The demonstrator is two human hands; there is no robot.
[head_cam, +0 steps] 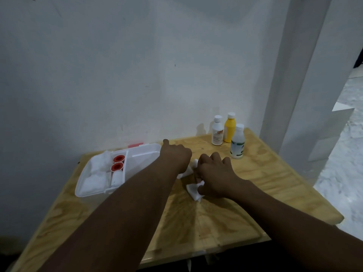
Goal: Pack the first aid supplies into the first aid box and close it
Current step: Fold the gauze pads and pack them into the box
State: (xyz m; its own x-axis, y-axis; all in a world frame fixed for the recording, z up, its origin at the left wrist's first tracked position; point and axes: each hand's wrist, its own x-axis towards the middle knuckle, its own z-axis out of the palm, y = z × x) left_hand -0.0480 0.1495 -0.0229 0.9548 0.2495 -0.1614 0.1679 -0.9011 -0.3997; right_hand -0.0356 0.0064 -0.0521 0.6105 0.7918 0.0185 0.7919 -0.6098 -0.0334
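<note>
Plywood table (pixel 265 183) holds the open first aid box (pixel 145 152), three bottles (pixel 229 129) stand well right of the box, and just right of it lies the gauze (pixel 193 190) — soft, light, we judge, best pinched at a folded edge — which our left hand (pixel 175 157) and right hand (pixel 214 174) clasp, knuckles up, fingers curled.

The left hand (pixel 175 156) shows only its back. Its curled fingers are tucked underneath, so what they hold cannot be told. The right hand (pixel 214 173) covers most of the white gauze (pixel 193 191), leaving only corners sticking out, and its grip is just as unclear. The left forearm hides the near right corner of the white box (pixel 146 153). A red part (pixel 135 145) behind the box's far wall is mostly hidden. The labels on the three bottles (pixel 217 134) are too blurred to read. Both arms run off the bottom edge.
</note>
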